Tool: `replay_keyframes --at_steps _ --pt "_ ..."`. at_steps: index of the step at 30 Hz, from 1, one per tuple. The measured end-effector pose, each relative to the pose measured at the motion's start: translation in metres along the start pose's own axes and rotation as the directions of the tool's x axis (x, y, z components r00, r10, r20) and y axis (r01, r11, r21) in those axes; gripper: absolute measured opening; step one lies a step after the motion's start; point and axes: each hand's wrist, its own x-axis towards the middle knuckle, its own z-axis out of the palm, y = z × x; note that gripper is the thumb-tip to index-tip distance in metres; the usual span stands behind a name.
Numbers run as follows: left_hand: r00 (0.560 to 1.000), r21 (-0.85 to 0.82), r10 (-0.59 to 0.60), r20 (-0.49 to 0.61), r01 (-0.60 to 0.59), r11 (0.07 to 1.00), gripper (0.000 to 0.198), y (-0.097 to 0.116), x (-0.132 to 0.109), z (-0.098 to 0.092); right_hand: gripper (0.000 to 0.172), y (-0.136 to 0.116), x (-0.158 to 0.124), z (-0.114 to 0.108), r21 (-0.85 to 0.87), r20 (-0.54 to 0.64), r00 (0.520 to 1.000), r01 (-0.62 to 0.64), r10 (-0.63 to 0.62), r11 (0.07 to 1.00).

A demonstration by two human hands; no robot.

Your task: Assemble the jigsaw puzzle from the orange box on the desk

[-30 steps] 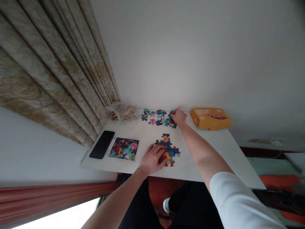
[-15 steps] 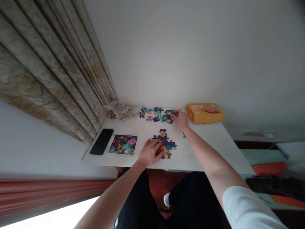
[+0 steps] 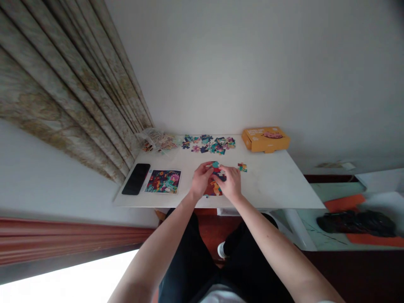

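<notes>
A teal and red puzzle piece [image 3: 215, 165] is pinched between the fingers of my left hand [image 3: 201, 179] and my right hand [image 3: 231, 181]. Both hands are closed and close together over the joined puzzle section [image 3: 215, 189], whose orange and dark blue parts show between and below them. The hands hide much of that section. To the right of my right hand lies a loose puzzle piece [image 3: 242, 167]. Farther back, a pile of loose puzzle pieces [image 3: 217, 146] spreads along the wall side of the table.
A picture card [image 3: 163, 182] lies left of my hands, beside a black phone [image 3: 136, 179]. A clear plastic bag with thin sticks [image 3: 159, 141] sits at the back left. An orange-yellow box [image 3: 267, 139] stands at the back right of the white table [image 3: 271, 181].
My right hand has come from the pile back towards me with a puzzle piece. My left hand has risen slightly to meet it. The camera view has shifted a little.
</notes>
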Motion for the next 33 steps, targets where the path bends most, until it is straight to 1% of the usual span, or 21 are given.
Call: replay_keyframes --at_steps 1,3,7,11,13,15,20,26,30,31,33 --pt "1.000 0.006 -0.009 0.004 0.009 1.000 0.036 0.002 0.000 0.000 0.034 -0.002 -0.003 -0.001 0.019 0.017 1.000 0.005 -0.006 1.000" --pt "1.000 0.063 -0.013 -0.017 0.014 0.998 0.029 0.004 -0.002 -0.007 0.036 -0.002 -0.007 -0.002 0.059 0.058 0.998 0.007 -0.010 0.998" --pt "0.999 0.227 -0.015 -0.038 0.023 0.974 0.026 -0.003 -0.010 -0.037 0.033 0.008 -0.014 -0.002 0.088 0.172 0.985 0.016 -0.030 0.996" --pt "0.999 0.335 -0.035 -0.036 0.045 0.941 0.026 -0.012 -0.021 -0.067 0.040 0.016 -0.021 0.003 0.026 0.327 0.942 0.075 -0.080 0.997" --pt "0.998 0.356 -0.056 -0.028 0.062 0.933 0.028 -0.015 -0.026 -0.075 0.043 0.017 -0.022 0.006 0.001 0.385 0.918 0.097 -0.090 0.995" --pt "0.998 0.373 -0.070 -0.007 0.068 0.926 0.030 -0.016 -0.032 -0.080 0.042 0.017 -0.022 0.007 -0.014 0.415 0.906 0.099 -0.085 0.995" --pt "0.999 0.507 -0.051 0.018 0.035 0.861 0.030 -0.015 -0.045 -0.081 0.042 0.016 -0.019 0.008 -0.043 0.418 0.907 0.073 -0.048 0.996" --pt "0.999 0.604 0.042 0.016 -0.043 0.796 0.025 -0.010 -0.049 -0.079 0.041 0.018 -0.020 0.010 -0.038 0.390 0.919 0.069 -0.049 0.997" --pt "1.000 0.561 0.014 -0.008 -0.007 0.828 0.027 -0.010 -0.046 -0.085 0.040 0.021 -0.021 0.011 -0.029 0.367 0.929 0.053 -0.039 0.998" --pt "1.000 0.539 0.005 -0.005 -0.001 0.842 0.026 -0.010 -0.045 -0.087 0.040 0.022 -0.022 0.012 -0.032 0.357 0.934 0.045 -0.031 0.998" --pt "0.999 0.505 -0.016 0.034 -0.004 0.863 0.022 -0.011 -0.041 -0.093 0.040 0.024 -0.022 0.013 -0.045 0.331 0.944 0.022 -0.005 0.999"
